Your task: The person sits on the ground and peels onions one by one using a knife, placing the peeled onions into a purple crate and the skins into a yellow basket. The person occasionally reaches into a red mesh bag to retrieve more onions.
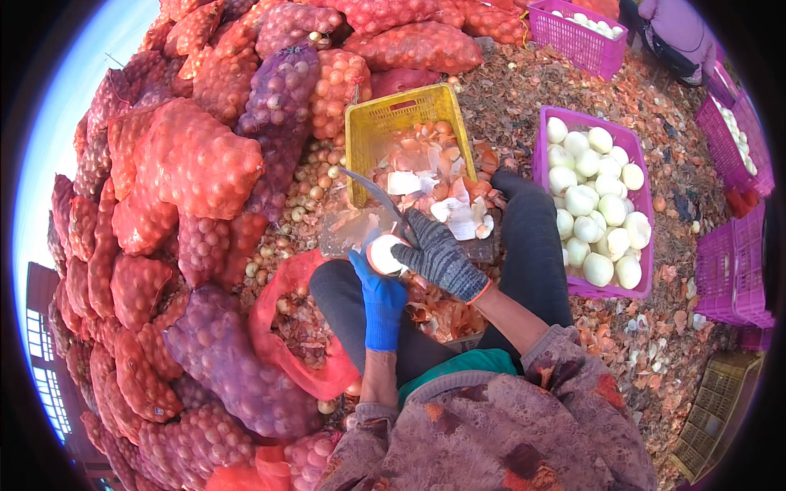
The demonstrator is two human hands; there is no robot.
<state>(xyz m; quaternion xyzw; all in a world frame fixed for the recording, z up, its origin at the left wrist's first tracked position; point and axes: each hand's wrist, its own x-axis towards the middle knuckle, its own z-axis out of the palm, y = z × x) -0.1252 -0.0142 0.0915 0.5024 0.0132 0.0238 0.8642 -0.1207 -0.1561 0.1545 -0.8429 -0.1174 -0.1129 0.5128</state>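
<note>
My left hand (379, 294), in a blue glove, holds a partly peeled onion (385, 254) from below and the left. The onion shows white flesh with some orange skin at its edge. My right hand (439, 255), in a grey and black knit glove, grips a knife (376, 191) whose blade points up and left; its thumb rests against the onion. The handle is mostly hidden in the glove. Beyond the hands stands a yellow plastic crate (408, 98) with onion skins in and before it. At the right, a purple crate (591, 289) holds many peeled white onions (587, 162).
Mesh sacks of onions (196, 159) are piled along the left. Loose unpeeled onions (316, 178) lie beside them. An open red mesh sack (276, 313) lies by the left knee. More purple crates (577, 46) and a person (678, 30) are at the upper right. Onion skins cover the ground.
</note>
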